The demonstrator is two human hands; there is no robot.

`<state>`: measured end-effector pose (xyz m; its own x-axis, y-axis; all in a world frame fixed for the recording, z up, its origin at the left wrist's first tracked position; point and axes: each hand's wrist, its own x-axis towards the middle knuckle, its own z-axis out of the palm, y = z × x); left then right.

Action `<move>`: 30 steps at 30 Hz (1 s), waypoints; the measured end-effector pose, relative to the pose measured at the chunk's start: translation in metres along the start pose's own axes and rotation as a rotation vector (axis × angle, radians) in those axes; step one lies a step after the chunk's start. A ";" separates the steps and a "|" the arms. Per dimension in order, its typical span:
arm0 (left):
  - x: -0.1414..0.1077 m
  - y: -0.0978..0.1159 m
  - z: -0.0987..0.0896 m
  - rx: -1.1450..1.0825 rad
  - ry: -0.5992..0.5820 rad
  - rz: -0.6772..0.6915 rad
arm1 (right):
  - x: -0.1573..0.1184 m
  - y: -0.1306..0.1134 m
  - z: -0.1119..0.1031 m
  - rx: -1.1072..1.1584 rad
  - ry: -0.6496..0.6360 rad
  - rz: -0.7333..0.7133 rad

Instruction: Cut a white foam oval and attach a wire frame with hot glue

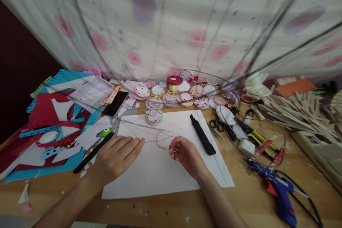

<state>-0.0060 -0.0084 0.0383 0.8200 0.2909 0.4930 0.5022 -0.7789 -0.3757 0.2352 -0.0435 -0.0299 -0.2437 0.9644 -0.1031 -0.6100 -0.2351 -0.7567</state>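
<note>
A large white sheet of paper (152, 180) lies on the wooden table, with both hands over it. My left hand (117, 155) is over the sheet's left side, its fingers stretched out side by side and nothing visible in it. Over the middle, my right hand (187, 153) has its fingers curled inward; whatever they hold is too small to make out. A thin pink ring outline (158, 139) shows just left of the right fingertips. Behind it sits a small round dotted paper piece (154, 115). A black tool (203, 135) rests on the sheet's right side.
Paper and felt scraps (53, 128), a phone (115, 103) and a black pen (92, 153) are at left. Decorated paper discs (171, 97) line the back. Scissors (217, 125), pliers (256, 137), a blue glue gun (279, 188) and wooden sticks (296, 110) lie at right.
</note>
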 end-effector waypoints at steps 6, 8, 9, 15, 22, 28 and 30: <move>-0.007 0.003 0.000 0.031 -0.018 0.063 | -0.001 0.000 0.001 -0.053 0.013 -0.126; -0.009 0.004 0.002 0.026 -0.024 0.069 | -0.002 0.000 0.002 -0.079 -0.020 -0.179; -0.009 0.005 0.004 0.030 -0.018 0.069 | -0.003 0.000 0.002 -0.095 -0.029 -0.197; -0.007 0.009 0.015 0.061 0.052 0.056 | -0.005 0.005 0.005 -0.162 0.071 -0.197; 0.005 0.019 0.026 0.080 0.089 0.045 | -0.004 0.004 0.010 -0.109 0.225 -0.204; 0.015 0.020 0.030 0.026 0.133 0.051 | -0.005 0.000 0.008 -0.125 0.313 -0.269; 0.015 0.019 0.032 -0.003 0.133 0.045 | -0.005 0.000 0.008 -0.129 0.333 -0.286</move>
<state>0.0247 -0.0010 0.0134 0.7979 0.1793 0.5755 0.4647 -0.7911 -0.3978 0.2302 -0.0495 -0.0239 0.1897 0.9797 -0.0646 -0.5131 0.0428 -0.8573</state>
